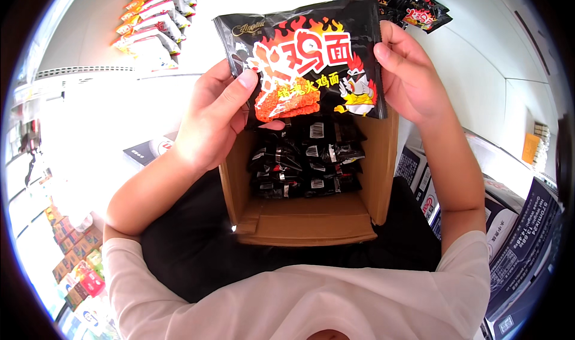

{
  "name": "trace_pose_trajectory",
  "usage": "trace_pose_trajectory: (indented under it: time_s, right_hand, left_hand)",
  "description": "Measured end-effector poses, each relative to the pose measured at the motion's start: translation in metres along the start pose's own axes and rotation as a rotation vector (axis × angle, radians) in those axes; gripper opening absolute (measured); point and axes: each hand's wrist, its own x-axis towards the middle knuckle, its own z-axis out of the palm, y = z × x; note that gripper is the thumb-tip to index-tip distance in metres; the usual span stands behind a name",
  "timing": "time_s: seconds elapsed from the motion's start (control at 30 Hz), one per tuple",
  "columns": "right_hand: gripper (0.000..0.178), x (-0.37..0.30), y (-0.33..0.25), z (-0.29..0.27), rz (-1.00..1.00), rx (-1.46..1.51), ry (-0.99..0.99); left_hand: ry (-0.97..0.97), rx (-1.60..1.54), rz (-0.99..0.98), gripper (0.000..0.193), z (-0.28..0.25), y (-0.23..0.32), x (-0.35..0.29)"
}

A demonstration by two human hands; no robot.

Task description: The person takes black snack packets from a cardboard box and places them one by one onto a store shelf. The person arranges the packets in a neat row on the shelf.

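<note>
1. The person's left grip is clamped on the left side of a flame-printed packet.
2. The right grip pinches its right edge; the packet spans the space between both grips.
3. Below the grips, an open cardboard box holds stacked dark packets.

We hold a flame-printed black packet above an open cardboard box — our left hand at the packet's left edge, our right hand at its right. Dark packets lie stacked beyond the box's near edge.
</note>
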Motion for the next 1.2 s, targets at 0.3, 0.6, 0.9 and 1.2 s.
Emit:
trace_pose_trajectory:
  time_s: [0.3, 0.6, 0.9, 1.2]
  right_hand:
    - [0.012, 0.003, 0.002, -0.006, 0.113, -0.030, -0.082]
    - [0.040, 0.003, -0.002, -0.002, 0.036, -0.083, -0.050]
    - [0.061, -0.028, 0.003, 0.047, -0.138, -0.786, -0.199]
    - [0.066, -0.025, 0.003, 0.054, -0.047, -0.815, -0.253]
  left_hand:
    - [-0.005, 0.008, 0.279, 0.013, -0.007, -0.005, 0.002]
    - [-0.150, 0.434, 0.296, 0.010, -0.010, 0.024, -0.011]
    - [-0.403, 0.276, 0.224, 0.012, -0.001, 0.016, -0.007]
    - [-0.438, 0.343, 0.369, 0.015, -0.002, 0.016, -0.007]
